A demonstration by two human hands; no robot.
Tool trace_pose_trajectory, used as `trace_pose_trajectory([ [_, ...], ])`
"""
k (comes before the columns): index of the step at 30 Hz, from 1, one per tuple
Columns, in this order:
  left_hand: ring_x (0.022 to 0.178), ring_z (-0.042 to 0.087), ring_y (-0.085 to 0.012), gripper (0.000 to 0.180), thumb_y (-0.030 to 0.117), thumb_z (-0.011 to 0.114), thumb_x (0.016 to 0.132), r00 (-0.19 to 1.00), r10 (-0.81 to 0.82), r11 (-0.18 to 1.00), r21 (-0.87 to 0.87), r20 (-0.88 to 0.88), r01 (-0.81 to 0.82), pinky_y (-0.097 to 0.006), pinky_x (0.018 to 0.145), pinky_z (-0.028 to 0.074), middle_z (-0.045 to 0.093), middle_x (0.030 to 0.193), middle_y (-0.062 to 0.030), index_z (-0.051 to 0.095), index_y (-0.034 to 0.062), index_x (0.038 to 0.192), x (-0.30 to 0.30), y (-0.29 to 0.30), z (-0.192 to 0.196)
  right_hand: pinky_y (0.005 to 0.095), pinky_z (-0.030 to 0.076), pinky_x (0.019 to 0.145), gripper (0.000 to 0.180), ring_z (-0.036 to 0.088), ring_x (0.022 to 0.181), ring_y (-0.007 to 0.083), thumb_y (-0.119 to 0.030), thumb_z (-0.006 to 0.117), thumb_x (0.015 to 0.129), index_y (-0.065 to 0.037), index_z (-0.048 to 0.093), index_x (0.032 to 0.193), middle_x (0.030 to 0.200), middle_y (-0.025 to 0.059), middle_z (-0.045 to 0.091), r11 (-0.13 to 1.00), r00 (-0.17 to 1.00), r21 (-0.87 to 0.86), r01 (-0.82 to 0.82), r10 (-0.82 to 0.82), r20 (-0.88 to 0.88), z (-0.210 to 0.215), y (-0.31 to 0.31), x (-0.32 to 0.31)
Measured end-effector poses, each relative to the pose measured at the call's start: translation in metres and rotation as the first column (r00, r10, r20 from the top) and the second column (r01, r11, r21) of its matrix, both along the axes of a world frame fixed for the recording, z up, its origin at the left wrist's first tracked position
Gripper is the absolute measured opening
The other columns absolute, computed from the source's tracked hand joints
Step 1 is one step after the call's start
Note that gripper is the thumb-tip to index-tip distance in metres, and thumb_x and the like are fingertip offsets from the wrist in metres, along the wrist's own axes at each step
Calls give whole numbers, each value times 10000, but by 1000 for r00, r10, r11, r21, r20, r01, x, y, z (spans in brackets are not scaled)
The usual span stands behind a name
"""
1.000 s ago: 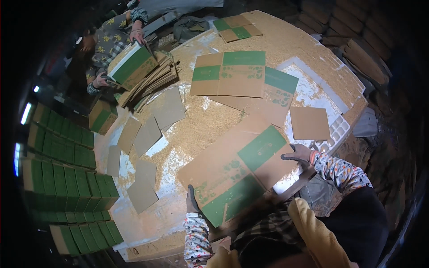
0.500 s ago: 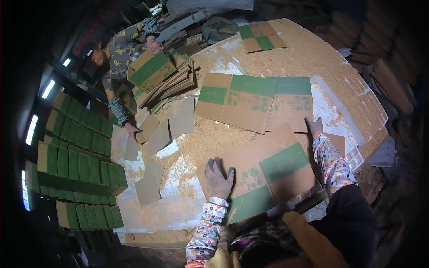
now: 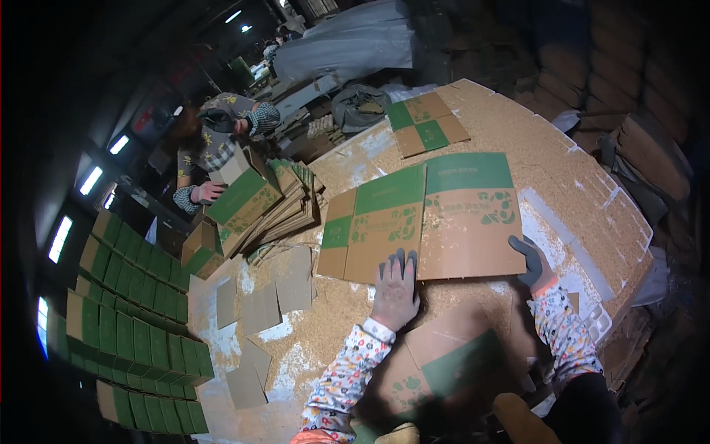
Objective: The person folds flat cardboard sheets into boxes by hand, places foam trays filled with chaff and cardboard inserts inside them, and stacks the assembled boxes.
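Observation:
A flat unfolded carton [image 3: 444,214], brown with a green band along its far edge, lies in the middle of the table. My left hand [image 3: 396,290], in a grey glove, lies flat on its near edge with the fingers spread. My right hand [image 3: 531,260], in a dark glove, curls around the carton's near right corner. A second flat carton [image 3: 451,362] with a green panel lies close to my body, between my forearms and partly in shadow. Both sleeves are floral.
A third flat carton [image 3: 425,122] lies at the table's far side. A person [image 3: 222,133] at the upper left holds a folded box [image 3: 244,196] beside a stack of flat cartons [image 3: 292,211]. Rows of folded boxes [image 3: 126,296] and loose cardboard pieces [image 3: 259,311] fill the left.
Both my hands have left the near carton and reached forward to the near edge of the middle carton. The near carton now lies by my body.

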State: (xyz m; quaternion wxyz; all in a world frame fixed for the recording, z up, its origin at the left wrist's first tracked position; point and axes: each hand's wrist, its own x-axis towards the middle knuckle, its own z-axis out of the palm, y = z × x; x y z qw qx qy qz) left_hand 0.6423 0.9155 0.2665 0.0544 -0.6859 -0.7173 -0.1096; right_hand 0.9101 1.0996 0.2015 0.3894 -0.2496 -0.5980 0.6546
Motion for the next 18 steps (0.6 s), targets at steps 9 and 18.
trace_pose_trajectory([
  [9,1128,513,-310,512,211,620,783,879,-310,935,-51,361,351,-424,911,451,520,1250,-160,531,51,1261,120,-212,-1,332,497,838,436,636,978,253,-189,611,870,51,528,1225,1095,156,646,878,993,-478,-22,75,92,7,-191,104],
  [18,1179,428,-396,829,359,732,740,661,727,633,190,188,-750,-536,1039,281,433,1278,-281,339,-54,1341,12,-413,-43,477,280,1060,753,397,1243,402,-468,647,813,16,411,1339,1340,238,443,691,364,721,52,-685,631,0,-279,63],
])
